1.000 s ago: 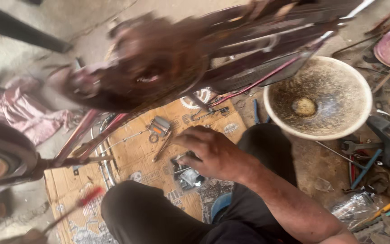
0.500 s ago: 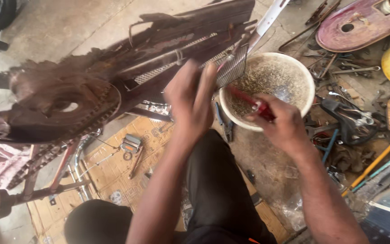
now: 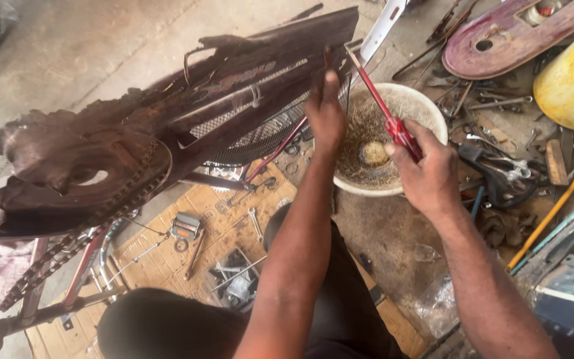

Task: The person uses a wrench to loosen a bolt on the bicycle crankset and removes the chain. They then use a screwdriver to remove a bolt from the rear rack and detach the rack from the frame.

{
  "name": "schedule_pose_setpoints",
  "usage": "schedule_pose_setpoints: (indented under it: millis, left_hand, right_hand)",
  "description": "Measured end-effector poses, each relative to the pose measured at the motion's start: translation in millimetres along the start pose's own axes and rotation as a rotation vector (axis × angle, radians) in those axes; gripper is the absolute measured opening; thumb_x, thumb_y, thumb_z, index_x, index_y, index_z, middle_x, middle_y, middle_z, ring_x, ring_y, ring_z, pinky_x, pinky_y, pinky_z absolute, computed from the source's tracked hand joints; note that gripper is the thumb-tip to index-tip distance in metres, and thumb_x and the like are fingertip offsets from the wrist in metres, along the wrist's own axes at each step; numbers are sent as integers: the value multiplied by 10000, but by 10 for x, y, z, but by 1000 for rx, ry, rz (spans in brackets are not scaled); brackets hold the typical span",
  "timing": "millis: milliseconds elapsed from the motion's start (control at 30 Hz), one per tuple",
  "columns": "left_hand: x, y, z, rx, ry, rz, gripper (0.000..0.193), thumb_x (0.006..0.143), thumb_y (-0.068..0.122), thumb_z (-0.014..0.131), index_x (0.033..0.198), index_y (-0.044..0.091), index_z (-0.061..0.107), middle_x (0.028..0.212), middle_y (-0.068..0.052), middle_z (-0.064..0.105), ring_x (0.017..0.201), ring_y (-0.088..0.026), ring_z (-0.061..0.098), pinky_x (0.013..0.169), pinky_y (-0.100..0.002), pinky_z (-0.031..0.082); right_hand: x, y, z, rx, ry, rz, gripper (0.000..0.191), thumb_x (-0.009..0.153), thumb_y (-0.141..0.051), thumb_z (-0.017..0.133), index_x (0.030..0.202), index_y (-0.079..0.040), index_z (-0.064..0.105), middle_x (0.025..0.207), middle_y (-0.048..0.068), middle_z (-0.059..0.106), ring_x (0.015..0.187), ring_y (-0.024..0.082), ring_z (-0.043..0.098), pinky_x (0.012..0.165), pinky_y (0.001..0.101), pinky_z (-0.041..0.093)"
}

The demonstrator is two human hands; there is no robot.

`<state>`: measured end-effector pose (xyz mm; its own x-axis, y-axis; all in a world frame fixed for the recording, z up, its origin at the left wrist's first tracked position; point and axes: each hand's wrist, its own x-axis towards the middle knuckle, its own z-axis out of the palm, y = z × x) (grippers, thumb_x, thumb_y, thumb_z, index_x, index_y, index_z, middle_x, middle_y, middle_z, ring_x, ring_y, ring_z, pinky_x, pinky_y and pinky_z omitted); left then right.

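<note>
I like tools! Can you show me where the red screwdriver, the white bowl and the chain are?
red screwdriver (image 3: 400, 131), head view, on its red handle above the right hand.
white bowl (image 3: 437, 114), head view, on its right rim.
chain (image 3: 122, 203), head view, on the links below the rusty cover.

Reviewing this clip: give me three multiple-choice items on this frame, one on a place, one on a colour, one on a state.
1. Where is the white bowl?
A. on the ground under the hands
B. on a shelf
C. on the person's lap

2. What colour is the screwdriver handle?
A. blue
B. red
C. green

3. What is the right hand doing?
A. lying open
B. gripping the screwdriver
C. holding the bowl

Answers: 1 A, it sits on the floor among tools; 2 B, the handle shows red; 3 B, its fingers wrap the handle, while the left hand touches the chain cover.
</note>
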<state>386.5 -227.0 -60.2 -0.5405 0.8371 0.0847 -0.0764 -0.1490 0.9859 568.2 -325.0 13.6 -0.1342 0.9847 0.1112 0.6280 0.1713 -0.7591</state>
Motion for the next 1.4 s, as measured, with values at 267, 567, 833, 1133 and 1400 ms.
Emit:
schedule_pose_setpoints:
  millis: [267,567,833,1133,1400]
  left_hand:
    - [88,18,14,133,-27,-168,602,1059,530,456,1250,31,733,975,-271,749,871,-414,708,762,-539,529]
    - [213,-84,36,50,-46,-68,543,1035,490,491,1112,10,734,969,-178,775,944,-281,755,873,-441,584]
    - [218,-93,19,44,-103,-52,612,1040,540,451,1164,-3,706,1029,-214,770,1030,-328,749,939,-493,583]
    - [214,-91,6,-20,-79,-5,684,1004,608,459,1166,-6,713,1072,-226,763,1067,-346,738,960,-518,578]
    - [278,-112,-13,79,-47,-119,728,949,694,484,905,15,741,818,-148,741,820,-275,721,779,-461,582]
  right_hand:
    - [98,-94,111,352,-134,130,439,998,-258,647,1374,-32,638,782,65,685,545,74,548,456,223,447]
    - [178,-47,82,720,-241,351,425,1024,-275,597,1343,3,636,825,117,718,487,65,504,408,221,436]
    - [196,-7,23,793,-246,405,433,1020,-274,614,1329,30,628,814,142,714,468,53,526,390,205,429]
    - [276,30,-30,778,-273,390,444,1010,-263,630,1343,30,628,817,147,713,469,37,526,385,191,431]
    - [281,-27,-58,730,-273,379,443,971,-259,673,1308,27,641,802,119,711,455,49,528,375,209,450]
